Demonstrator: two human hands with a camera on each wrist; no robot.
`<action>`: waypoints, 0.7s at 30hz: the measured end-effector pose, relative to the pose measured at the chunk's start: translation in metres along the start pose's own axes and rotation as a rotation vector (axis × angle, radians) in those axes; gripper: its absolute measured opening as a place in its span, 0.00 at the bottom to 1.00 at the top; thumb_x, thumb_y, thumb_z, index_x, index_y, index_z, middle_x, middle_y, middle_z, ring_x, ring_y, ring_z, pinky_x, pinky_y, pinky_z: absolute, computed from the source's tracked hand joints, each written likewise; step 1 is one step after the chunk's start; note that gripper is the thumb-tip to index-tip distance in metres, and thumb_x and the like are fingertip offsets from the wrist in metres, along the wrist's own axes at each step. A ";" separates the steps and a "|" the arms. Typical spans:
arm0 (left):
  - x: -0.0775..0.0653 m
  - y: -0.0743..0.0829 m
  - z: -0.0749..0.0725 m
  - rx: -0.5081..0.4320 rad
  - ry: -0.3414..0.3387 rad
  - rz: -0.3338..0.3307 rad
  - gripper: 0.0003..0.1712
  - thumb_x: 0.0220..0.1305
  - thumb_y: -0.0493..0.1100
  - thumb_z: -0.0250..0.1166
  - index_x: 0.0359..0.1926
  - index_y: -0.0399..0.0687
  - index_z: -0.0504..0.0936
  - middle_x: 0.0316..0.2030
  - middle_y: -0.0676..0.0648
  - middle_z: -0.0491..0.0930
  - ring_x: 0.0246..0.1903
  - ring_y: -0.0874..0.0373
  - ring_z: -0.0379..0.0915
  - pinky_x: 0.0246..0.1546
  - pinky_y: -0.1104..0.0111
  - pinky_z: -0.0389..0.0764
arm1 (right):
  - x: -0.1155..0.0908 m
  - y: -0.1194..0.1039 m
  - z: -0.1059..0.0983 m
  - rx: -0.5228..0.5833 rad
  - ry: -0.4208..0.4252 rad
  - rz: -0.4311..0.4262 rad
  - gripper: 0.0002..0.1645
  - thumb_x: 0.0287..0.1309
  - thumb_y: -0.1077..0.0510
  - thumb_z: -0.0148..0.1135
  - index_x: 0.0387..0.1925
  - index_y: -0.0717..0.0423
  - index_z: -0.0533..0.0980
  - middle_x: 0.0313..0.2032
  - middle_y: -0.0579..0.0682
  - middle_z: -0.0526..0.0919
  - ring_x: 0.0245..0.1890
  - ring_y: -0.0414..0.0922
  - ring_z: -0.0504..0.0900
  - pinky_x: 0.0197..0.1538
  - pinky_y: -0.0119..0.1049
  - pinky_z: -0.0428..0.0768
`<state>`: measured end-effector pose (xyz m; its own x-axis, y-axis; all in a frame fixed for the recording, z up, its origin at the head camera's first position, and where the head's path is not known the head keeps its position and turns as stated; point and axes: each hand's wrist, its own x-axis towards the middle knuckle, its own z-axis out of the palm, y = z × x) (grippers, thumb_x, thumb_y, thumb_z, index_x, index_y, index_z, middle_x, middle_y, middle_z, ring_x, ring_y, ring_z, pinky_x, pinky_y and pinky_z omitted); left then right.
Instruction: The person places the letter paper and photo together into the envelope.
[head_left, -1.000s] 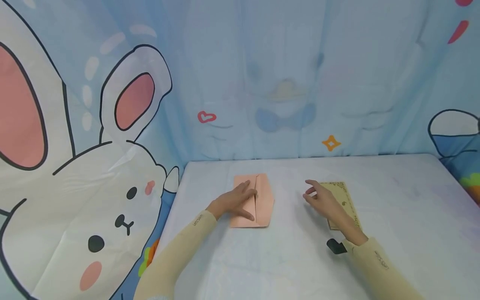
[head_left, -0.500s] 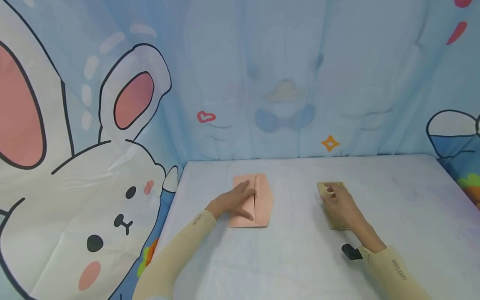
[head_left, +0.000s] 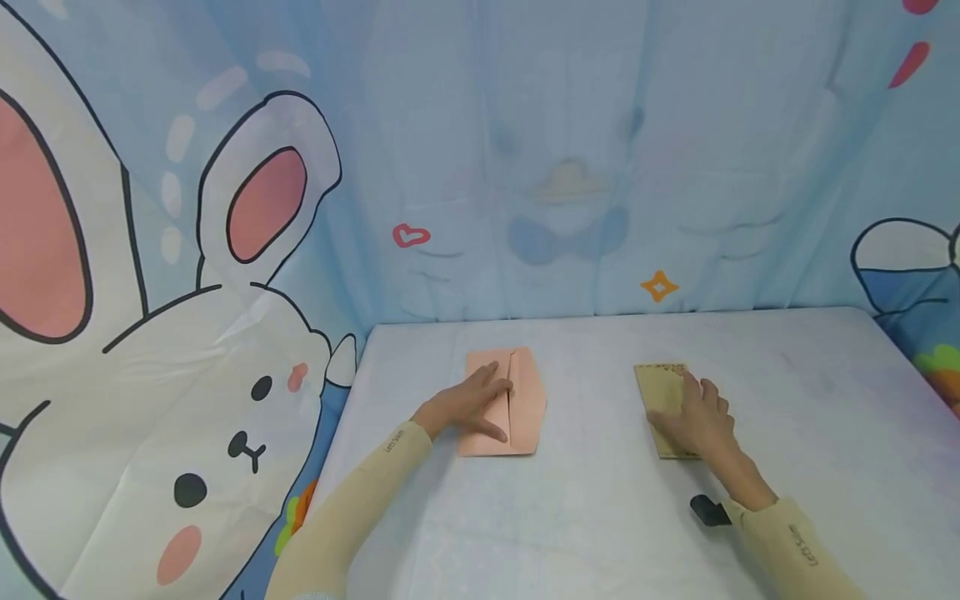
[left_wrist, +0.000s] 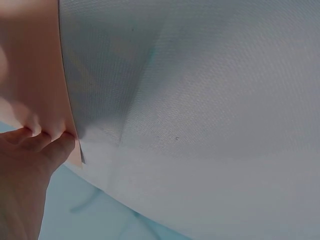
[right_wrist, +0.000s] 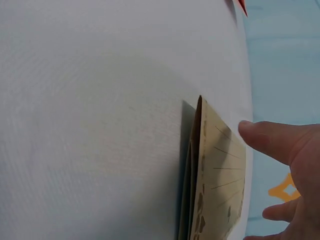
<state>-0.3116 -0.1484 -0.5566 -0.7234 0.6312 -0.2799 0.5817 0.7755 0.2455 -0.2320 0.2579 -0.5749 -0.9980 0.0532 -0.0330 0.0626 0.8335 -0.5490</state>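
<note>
Soft, even light washes the head view, faint shadows pooling under each forearm on the table (head_left: pixel 600 517), the backdrop bowing at the frame's left and right edges, while both wrist views sit close and blurry, the folded card (right_wrist: pixel 217 175) throwing a dim shadow leftward

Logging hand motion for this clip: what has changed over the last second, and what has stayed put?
The right hand moved rightward from the bare table between the two papers and came down onto the tan folded card, its fingers now resting flat on it; no lift or grip is visible. The left hand stayed pressed on the pink envelope, which has not shifted.
</note>
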 end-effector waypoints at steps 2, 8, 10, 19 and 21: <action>0.001 0.000 0.001 0.002 -0.002 0.000 0.55 0.51 0.76 0.68 0.75 0.66 0.55 0.81 0.41 0.34 0.80 0.45 0.35 0.72 0.48 0.63 | -0.001 0.000 0.001 -0.023 -0.008 -0.001 0.61 0.61 0.45 0.66 0.73 0.78 0.43 0.66 0.88 0.46 0.62 0.86 0.51 0.54 0.79 0.60; 0.001 0.000 0.001 0.012 0.005 -0.002 0.55 0.51 0.76 0.68 0.74 0.66 0.55 0.81 0.40 0.34 0.80 0.44 0.35 0.72 0.48 0.63 | -0.002 -0.001 0.002 -0.040 0.006 -0.009 0.60 0.59 0.48 0.68 0.72 0.78 0.44 0.65 0.87 0.49 0.61 0.85 0.53 0.55 0.78 0.59; 0.001 0.000 0.001 0.009 0.001 -0.001 0.55 0.52 0.75 0.68 0.74 0.66 0.55 0.81 0.40 0.34 0.80 0.44 0.35 0.73 0.48 0.62 | -0.002 -0.002 0.001 -0.039 0.003 -0.012 0.60 0.58 0.48 0.68 0.72 0.79 0.44 0.65 0.87 0.49 0.61 0.85 0.53 0.55 0.78 0.59; -0.001 0.003 0.001 -0.003 0.001 -0.010 0.54 0.52 0.74 0.69 0.74 0.66 0.56 0.81 0.41 0.35 0.80 0.45 0.35 0.72 0.47 0.63 | 0.004 0.006 -0.005 0.002 -0.030 0.009 0.63 0.57 0.49 0.70 0.73 0.78 0.42 0.64 0.88 0.51 0.61 0.86 0.52 0.52 0.79 0.59; -0.001 0.003 0.001 0.001 0.001 -0.003 0.54 0.52 0.74 0.69 0.74 0.66 0.56 0.81 0.40 0.35 0.80 0.44 0.35 0.72 0.47 0.63 | 0.004 0.009 -0.006 0.020 -0.036 0.018 0.63 0.57 0.50 0.70 0.73 0.78 0.41 0.63 0.89 0.50 0.61 0.86 0.52 0.53 0.78 0.59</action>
<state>-0.3094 -0.1466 -0.5564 -0.7256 0.6288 -0.2795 0.5799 0.7775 0.2435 -0.2351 0.2685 -0.5747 -0.9962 0.0482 -0.0732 0.0813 0.8212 -0.5649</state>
